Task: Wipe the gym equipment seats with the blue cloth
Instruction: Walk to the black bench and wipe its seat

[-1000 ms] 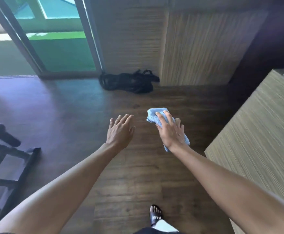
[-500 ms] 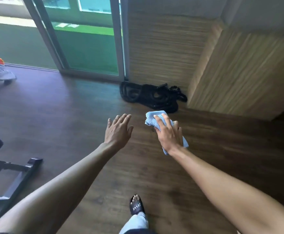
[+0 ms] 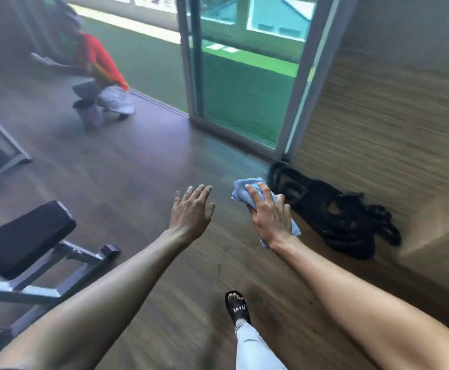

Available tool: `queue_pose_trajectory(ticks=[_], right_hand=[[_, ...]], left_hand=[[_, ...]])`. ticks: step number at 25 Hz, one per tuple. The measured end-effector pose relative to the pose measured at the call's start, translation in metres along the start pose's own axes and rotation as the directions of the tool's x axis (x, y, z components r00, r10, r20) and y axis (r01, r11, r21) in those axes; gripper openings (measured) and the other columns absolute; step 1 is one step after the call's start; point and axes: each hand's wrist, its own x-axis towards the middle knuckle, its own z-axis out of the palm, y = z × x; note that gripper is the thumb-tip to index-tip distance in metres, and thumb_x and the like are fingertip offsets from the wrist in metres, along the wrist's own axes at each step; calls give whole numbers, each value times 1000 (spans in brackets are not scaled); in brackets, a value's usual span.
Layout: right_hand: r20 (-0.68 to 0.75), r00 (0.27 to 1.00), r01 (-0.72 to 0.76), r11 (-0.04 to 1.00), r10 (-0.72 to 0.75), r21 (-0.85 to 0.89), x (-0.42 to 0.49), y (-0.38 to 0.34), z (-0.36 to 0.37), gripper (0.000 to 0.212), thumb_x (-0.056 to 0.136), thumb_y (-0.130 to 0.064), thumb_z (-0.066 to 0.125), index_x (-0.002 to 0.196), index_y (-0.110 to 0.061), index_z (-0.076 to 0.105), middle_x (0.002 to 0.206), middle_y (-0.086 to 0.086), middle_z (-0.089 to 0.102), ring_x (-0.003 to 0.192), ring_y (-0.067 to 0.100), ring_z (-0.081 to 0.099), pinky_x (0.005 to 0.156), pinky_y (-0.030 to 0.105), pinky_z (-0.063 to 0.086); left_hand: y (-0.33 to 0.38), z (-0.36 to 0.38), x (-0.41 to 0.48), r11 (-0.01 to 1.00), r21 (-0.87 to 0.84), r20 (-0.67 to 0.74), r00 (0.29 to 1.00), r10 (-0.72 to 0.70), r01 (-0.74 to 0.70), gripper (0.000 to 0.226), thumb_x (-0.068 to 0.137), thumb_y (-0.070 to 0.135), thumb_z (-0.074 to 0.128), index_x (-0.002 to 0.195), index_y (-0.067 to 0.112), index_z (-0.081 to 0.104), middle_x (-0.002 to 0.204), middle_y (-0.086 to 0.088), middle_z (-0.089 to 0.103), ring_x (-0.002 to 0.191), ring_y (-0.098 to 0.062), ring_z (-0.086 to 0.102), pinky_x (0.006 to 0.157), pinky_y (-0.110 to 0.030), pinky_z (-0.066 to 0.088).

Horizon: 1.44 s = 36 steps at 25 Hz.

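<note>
While your right hand (image 3: 270, 217) clutched the blue cloth (image 3: 240, 193), the bench seat (image 3: 28, 236) lay left, nearer your spread, empty left hand (image 3: 191, 212).

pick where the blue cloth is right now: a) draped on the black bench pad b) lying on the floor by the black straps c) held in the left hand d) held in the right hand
d: the right hand holds the blue cloth in the air, while the left hand is empty with its fingers spread.
</note>
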Motion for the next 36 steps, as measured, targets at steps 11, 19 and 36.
queue_pose_trajectory(ticks=[11,19,36], right_hand=[[154,768,610,783,-622,118,300,-209,96,43,97,-34,50,138,-37,40,153,-3,31,99,37,47,77,42,38],[157,445,841,472,-882,266,386,-430,192,37,99,-34,44,135,-41,33,149,-9,25,97,33,41,76,39,35],[249,-369,859,-226,-896,460,412,-756,348,49,98,-28,42,141,-42,26,152,-8,21,103,34,39,84,43,37]], left_hand=[[-205,-68,151,792,-36,-174,776,-606,610,53,100,38,42,150,25,30,157,2,30,147,-22,23,121,-47,11],[-392,-101,170,526,-128,-258,484,-836,841,53,101,38,40,150,23,29,158,1,29,147,-22,22,119,-48,11],[-602,-81,149,-315,-371,-167,-397,-903,874,49,101,34,42,147,19,36,151,0,40,138,-22,35,113,-48,23]])
